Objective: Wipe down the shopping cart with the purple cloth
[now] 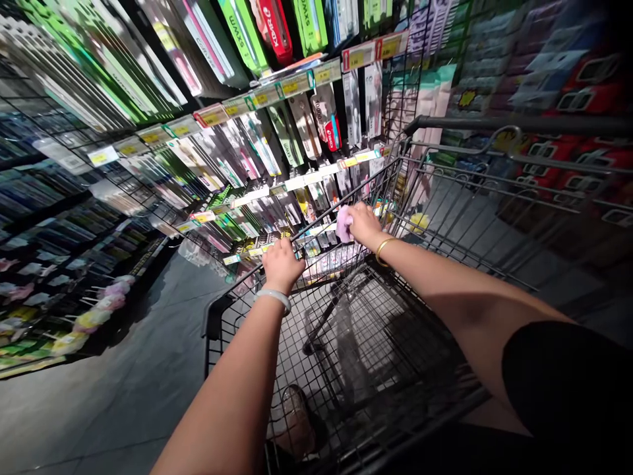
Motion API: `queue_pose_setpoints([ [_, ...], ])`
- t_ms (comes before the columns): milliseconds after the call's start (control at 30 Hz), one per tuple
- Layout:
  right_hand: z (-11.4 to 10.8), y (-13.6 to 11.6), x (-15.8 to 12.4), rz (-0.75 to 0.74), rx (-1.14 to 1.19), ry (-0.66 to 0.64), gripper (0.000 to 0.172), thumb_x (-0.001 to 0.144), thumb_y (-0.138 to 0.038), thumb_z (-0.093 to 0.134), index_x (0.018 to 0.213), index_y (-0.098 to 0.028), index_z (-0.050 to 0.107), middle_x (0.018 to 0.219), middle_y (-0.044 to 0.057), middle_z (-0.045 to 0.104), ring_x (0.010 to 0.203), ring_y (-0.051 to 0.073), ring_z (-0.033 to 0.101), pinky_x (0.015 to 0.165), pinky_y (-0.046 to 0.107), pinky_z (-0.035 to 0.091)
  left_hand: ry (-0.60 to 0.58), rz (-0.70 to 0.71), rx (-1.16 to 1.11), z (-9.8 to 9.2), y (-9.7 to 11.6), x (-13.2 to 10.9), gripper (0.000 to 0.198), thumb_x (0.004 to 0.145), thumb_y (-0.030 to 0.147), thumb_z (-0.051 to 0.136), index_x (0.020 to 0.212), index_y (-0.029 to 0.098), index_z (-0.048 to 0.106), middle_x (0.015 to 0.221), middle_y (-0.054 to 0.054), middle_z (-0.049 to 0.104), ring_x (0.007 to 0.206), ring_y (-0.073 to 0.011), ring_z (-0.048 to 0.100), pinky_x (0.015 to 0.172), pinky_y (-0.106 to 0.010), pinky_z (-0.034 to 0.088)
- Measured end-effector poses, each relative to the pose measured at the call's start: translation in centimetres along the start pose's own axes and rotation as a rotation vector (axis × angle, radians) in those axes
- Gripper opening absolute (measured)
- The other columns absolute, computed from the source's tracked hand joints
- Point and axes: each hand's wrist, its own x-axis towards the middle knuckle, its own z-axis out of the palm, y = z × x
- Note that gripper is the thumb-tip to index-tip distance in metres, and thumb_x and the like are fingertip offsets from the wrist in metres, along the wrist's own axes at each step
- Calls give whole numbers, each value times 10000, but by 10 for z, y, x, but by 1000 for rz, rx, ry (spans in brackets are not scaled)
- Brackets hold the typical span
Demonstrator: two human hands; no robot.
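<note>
A black wire shopping cart stands in front of me in a store aisle. My left hand is closed around the cart's upper rim bar, a pale bracelet on that wrist. Further along the same bar, my right hand presses a small pink cloth against the rim, fingers curled over it. A gold bangle circles the right wrist.
Tall shelves of hanging packaged goods with yellow price tags fill the left and far side. Colourful pom-pom items sit low on the left. Grey floor lies left of the cart. My shoe shows through the cart's mesh.
</note>
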Motion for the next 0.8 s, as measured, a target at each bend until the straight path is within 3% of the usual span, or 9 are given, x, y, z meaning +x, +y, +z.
queue_pose_setpoints([
  [67,4,15,-2,61,13,-82,205,789,-161,559,934,-189,701,1001,97,623,932,241,547,820,325,451,0,0,-3,0,0,0,484,748,379,612,1171,159,523,1112,-144,624,1089,-318,565,912,-425,436],
  [133,2,21,5,118,20,-47,225,813,-166,503,944,-174,686,982,98,621,901,227,561,792,309,459,3,4,-9,0,1,0,482,744,370,612,1167,160,519,1104,-141,624,1087,-316,564,907,-423,434],
  [233,-12,13,34,137,102,188,331,817,-128,436,1079,-171,633,1145,110,577,1025,219,547,889,307,447,18,-7,-3,1,3,-1,454,745,362,606,1144,164,521,1097,-137,624,1076,-316,565,897,-422,434],
  [333,-20,5,52,32,208,355,360,752,-90,483,1068,-194,622,1205,97,545,1116,215,514,994,312,401,43,-20,9,2,4,-1,420,753,351,593,1125,167,528,1091,-137,624,1062,-321,565,881,-422,435],
  [467,1,21,30,131,323,190,226,714,-137,551,908,-206,643,1073,74,590,1004,235,556,920,348,451,61,-12,5,2,4,-1,444,753,336,585,1158,164,524,1098,-140,624,1068,-323,561,878,-420,432],
  [567,16,38,21,242,374,167,121,739,-183,519,803,-203,620,918,68,599,856,222,578,801,348,492,57,-12,3,2,4,-1,443,750,333,584,1156,168,527,1097,-141,627,1061,-324,561,877,-425,428],
  [667,7,44,48,281,426,329,186,790,-198,453,902,-208,601,1034,91,577,939,214,568,873,359,482,70,-9,-4,4,4,-1,452,746,329,582,1166,169,526,1092,-143,630,1056,-325,562,868,-427,424],
  [733,-6,42,73,249,520,519,180,797,-214,477,941,-209,586,1101,97,538,1008,218,551,952,382,450,85,-14,-4,6,4,-1,449,746,330,579,1162,168,529,1086,-144,631,1054,-327,561,862,-427,421],
  [800,-13,41,86,230,552,584,153,788,-225,516,927,-212,579,1107,86,512,1018,221,541,989,398,425,99,-28,0,8,5,-1,441,748,332,573,1155,165,533,1083,-145,632,1054,-328,560,861,-429,417],
])
